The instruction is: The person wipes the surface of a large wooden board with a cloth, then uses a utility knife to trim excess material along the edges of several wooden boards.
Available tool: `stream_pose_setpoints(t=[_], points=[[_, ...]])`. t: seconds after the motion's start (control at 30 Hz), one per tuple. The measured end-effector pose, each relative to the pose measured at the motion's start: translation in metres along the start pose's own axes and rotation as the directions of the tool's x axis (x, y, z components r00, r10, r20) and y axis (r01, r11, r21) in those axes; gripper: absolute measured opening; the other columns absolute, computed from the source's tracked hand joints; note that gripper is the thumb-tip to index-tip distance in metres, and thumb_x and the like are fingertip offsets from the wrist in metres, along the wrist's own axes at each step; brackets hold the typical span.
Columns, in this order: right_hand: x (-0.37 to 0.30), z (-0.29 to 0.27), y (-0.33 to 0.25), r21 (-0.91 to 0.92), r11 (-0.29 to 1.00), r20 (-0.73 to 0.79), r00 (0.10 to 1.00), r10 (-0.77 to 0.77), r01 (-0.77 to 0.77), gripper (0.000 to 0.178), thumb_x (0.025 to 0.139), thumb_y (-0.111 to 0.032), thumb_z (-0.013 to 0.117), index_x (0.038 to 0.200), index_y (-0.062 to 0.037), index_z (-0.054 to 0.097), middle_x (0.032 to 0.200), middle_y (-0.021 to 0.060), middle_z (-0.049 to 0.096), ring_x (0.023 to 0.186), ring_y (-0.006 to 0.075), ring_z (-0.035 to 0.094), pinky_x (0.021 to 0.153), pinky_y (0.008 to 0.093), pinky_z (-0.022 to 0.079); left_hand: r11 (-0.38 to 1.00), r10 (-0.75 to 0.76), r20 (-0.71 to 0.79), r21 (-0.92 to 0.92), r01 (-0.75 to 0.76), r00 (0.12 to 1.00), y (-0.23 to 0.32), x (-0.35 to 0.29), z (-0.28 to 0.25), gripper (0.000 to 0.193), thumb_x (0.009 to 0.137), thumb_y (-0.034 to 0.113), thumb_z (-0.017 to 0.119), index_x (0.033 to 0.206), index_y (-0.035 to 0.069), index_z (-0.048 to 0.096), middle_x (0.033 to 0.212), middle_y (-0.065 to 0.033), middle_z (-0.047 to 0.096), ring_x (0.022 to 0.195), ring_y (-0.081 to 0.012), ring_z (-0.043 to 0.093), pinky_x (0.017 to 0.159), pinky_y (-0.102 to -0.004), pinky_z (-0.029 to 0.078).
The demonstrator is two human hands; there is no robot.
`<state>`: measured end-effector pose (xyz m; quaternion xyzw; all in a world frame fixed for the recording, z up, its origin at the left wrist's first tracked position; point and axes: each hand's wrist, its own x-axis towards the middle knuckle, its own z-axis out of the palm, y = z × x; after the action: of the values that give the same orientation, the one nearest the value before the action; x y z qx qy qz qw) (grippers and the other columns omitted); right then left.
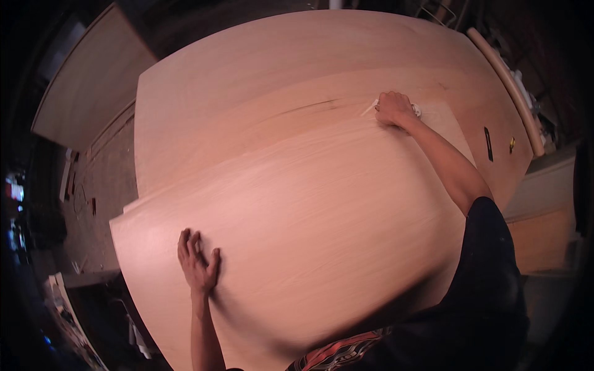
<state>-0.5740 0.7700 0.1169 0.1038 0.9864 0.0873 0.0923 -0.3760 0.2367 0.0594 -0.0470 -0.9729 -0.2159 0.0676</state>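
Sheet (pixel 297 204) lying on larger board (pixel 297 55). Left hand (pixel 197 264) resting on sheet, fingers spread, gripping nothing — probably steadying it. Right hand (pixel 395 110) clutching white wad (pixel 417 110) near sheet's far edge, fingers curled tightly — likely keeping wad bunched under palm.

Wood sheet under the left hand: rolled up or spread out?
Spread out: the wood sheet lies over another board, its broad face showing beneath the open left hand.

A dark short-sleeved shirt (pixel 476 300) bears a red patterned print (pixel 346 349).
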Motion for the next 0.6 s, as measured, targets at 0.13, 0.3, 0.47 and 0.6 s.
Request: stream_pose_setpoints(t=[0.13,0.3,0.47,0.6], points=[[-0.015,-0.016,-0.098,-0.001,0.988,-0.024,0.988,-0.152,0.152,0.025,0.073,-0.019,0.058,0.086,0.0005,0.067,0.091,0.0199,0.066,0.090,0.0330,0.063,0.081,0.0409,0.048,0.999,0.035,-0.049,-0.011,-0.036,0.998,-0.003,0.001,0.002,0.052,0.078,0.030,0.063,0.119,0.001,0.051,0.134,-0.0217,0.040,0.128,-0.0378,0.033,0.105,-0.0469,0.027],[-0.055,-0.036,-0.242,0.005,0.908,0.015,0.908,-0.419,0.419,0.024,0.068,-0.013,0.058,0.088,-0.0036,0.067,0.085,0.0183,0.066,0.086,0.0332,0.063,0.078,0.0447,0.047,0.988,0.099,-0.064,-0.108,-0.106,0.993,-0.008,0.000,0.014,0.053,0.081,0.032,0.059,0.119,-0.004,0.050,0.133,-0.0244,0.038,0.128,-0.0383,0.031,0.108,-0.0484,0.022],[-0.079,-0.025,-0.343,-0.080,0.675,-0.358,0.611,-0.706,0.733,0.029,0.063,-0.012,0.059,0.092,-0.0089,0.066,0.082,0.0118,0.062,0.078,0.0318,0.062,0.070,0.0421,0.048,0.977,0.142,-0.060,-0.151,-0.150,0.988,-0.002,0.002,0.030,0.058,0.088,0.038,0.045,0.129,-0.003,0.044,0.140,-0.0274,0.031,0.135,-0.0374,0.023,0.112,-0.0489,0.015],[-0.089,-0.029,-0.416,-0.207,0.507,-0.415,0.394,-0.820,0.837,0.028,0.061,-0.012,0.061,0.089,-0.0109,0.064,0.077,0.0081,0.059,0.074,0.0281,0.061,0.062,0.0376,0.048,0.977,0.151,-0.067,-0.143,-0.160,0.986,0.019,0.000,0.036,0.053,0.087,0.036,0.045,0.125,-0.002,0.046,0.138,-0.0281,0.033,0.134,-0.0377,0.024,0.111,-0.0497,0.017]])
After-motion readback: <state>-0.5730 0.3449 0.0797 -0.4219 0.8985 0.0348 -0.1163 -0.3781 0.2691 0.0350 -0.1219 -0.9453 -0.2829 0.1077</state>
